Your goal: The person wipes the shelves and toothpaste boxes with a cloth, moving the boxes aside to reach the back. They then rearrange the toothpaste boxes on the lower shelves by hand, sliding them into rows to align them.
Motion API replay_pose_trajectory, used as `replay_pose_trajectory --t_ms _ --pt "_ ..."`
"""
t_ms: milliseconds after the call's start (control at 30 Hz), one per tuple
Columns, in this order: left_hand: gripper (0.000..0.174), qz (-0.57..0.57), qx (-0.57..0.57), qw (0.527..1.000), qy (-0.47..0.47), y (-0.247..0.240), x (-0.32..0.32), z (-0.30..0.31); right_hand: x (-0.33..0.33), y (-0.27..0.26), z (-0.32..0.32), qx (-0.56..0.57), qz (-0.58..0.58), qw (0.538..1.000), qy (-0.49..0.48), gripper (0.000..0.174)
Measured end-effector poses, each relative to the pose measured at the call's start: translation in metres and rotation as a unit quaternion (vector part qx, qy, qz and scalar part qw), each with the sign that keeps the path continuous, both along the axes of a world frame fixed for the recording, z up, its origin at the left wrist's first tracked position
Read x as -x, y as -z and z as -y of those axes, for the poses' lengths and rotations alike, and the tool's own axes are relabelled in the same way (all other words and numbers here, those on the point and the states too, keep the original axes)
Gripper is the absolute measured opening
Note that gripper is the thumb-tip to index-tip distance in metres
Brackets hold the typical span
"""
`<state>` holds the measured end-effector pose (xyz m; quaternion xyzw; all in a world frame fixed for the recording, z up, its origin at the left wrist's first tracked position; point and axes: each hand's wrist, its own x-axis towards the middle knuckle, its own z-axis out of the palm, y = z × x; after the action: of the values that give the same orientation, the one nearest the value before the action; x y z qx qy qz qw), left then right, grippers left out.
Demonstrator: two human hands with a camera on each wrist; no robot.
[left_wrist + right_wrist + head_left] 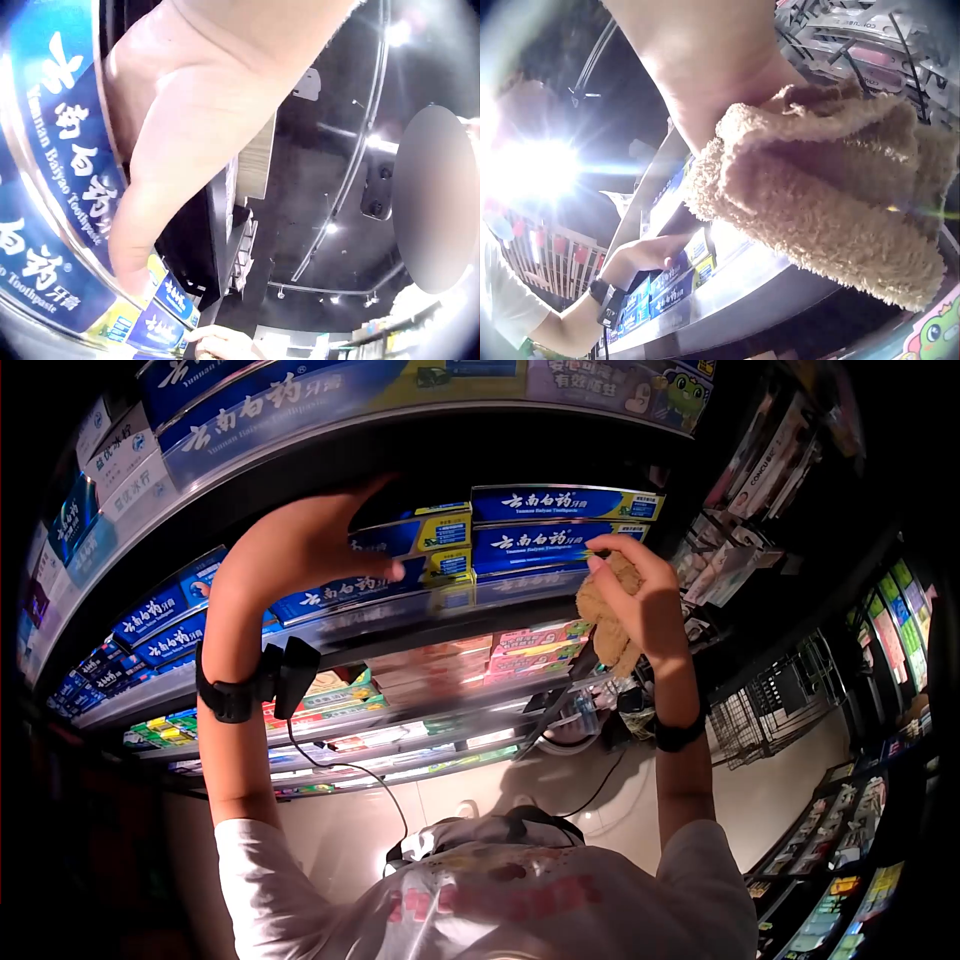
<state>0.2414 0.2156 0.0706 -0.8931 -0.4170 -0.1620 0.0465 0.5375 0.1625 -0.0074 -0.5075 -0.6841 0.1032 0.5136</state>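
Blue Yunnan Baiyao toothpaste boxes (540, 548) stand stacked in rows on a shelf. My left hand (290, 550) is spread at the stack left of centre, thumb low across the box fronts and fingers higher up. In the left wrist view, the thumb of that hand (187, 127) lies along the front of a blue box (64, 150); its other fingers are mostly hidden. My right hand (645, 595) holds a fuzzy brown cloth (610, 630) at the right end of the boxes, thumb and forefinger close together. The cloth (832, 202) hangs in folds in the right wrist view, covering the fingers.
A higher shelf of boxes (270, 420) runs above the hands, and pink boxes (530, 650) sit on a lower one. Hanging packets (730, 550) are to the right, with a wire basket (780, 700) below them. A cable (375, 775) hangs from the left wrist.
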Motion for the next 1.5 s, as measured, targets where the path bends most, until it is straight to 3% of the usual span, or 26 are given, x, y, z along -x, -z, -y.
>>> replay_pose_trajectory --t_ms 100,200,300,333,400,467,500,533,667,733,800,867,933,1000,1133,1200,1267,1400,1500 --pt "0.073 0.056 -0.095 0.992 0.062 0.002 -0.019 0.003 -0.009 0.008 -0.005 -0.06 0.01 0.998 0.005 0.022" --pt "0.075 0.029 -0.099 0.994 0.03 0.003 -0.055 0.006 -0.023 0.007 -0.009 -0.074 0.022 0.997 0.004 0.027" --pt "0.077 0.023 -0.089 0.995 0.039 0.003 -0.074 -0.005 -0.035 0.009 -0.012 0.009 -0.01 1.0 -0.024 0.032" --pt "0.078 0.032 -0.09 0.994 0.059 0.003 -0.079 -0.006 -0.036 0.009 -0.014 0.009 -0.01 0.999 -0.036 0.032" --pt "0.08 0.014 -0.056 0.998 -0.004 0.0 -0.085 -0.01 -0.041 0.01 -0.014 -0.036 0.001 0.998 -0.06 0.032" --pt "0.076 0.034 -0.03 0.999 0.018 0.0 -0.09 -0.023 -0.046 0.009 -0.014 -0.033 0.004 0.997 -0.073 0.033" --pt "0.074 0.042 0.037 0.998 -0.021 -0.002 -0.093 -0.024 -0.047 0.008 -0.013 -0.024 0.024 0.998 -0.058 0.034" --pt "0.075 0.057 0.048 0.997 0.011 -0.001 -0.092 -0.031 -0.048 0.006 -0.014 -0.019 0.044 0.998 -0.044 0.036" --pt "0.07 0.001 -0.047 0.997 0.063 -0.005 -0.092 -0.029 -0.048 0.003 -0.015 -0.008 -0.003 0.995 -0.096 0.036" --pt "0.069 -0.033 0.05 0.998 -0.023 -0.015 -0.099 -0.018 -0.049 0.0 -0.017 -0.019 0.009 0.993 -0.116 0.036" --pt "0.068 -0.014 0.043 0.999 -0.026 -0.009 -0.096 -0.024 -0.051 0.003 -0.023 -0.04 0.031 0.992 -0.116 0.037" --pt "0.068 0.036 -0.01 0.998 0.051 -0.004 -0.094 -0.022 -0.051 0.004 -0.025 -0.089 0.044 0.987 -0.123 0.036" --pt "0.072 0.012 0.065 0.998 -0.011 -0.014 -0.098 -0.01 -0.05 0.0 -0.021 -0.054 0.028 0.989 -0.134 0.036" --pt "0.072 0.033 0.036 0.998 0.034 -0.005 -0.092 -0.014 -0.051 -0.001 -0.018 -0.024 0.018 0.99 -0.138 0.035" --pt "0.069 0.074 0.032 0.996 -0.027 -0.006 -0.083 0.02 -0.062 0.009 -0.005 -0.035 -0.007 0.986 -0.162 0.03" --pt "0.067 0.042 0.026 0.995 -0.089 0.006 -0.067 0.034 -0.067 0.015 0.001 -0.038 -0.006 0.984 -0.172 0.028" --pt "0.059 0.125 -0.179 0.976 -0.018 0.03 -0.046 0.04 -0.069 0.026 0.004 -0.02 -0.016 0.987 -0.158 0.024" --pt "0.062 0.165 -0.347 0.913 -0.137 0.08 -0.046 0.051 -0.06 0.058 0.001 0.013 -0.034 0.983 -0.18 0.025" --pt "0.065 0.152 -0.31 0.924 -0.163 0.131 -0.057 0.053 -0.05 0.07 -0.003 0.036 -0.044 0.979 -0.193 0.027"
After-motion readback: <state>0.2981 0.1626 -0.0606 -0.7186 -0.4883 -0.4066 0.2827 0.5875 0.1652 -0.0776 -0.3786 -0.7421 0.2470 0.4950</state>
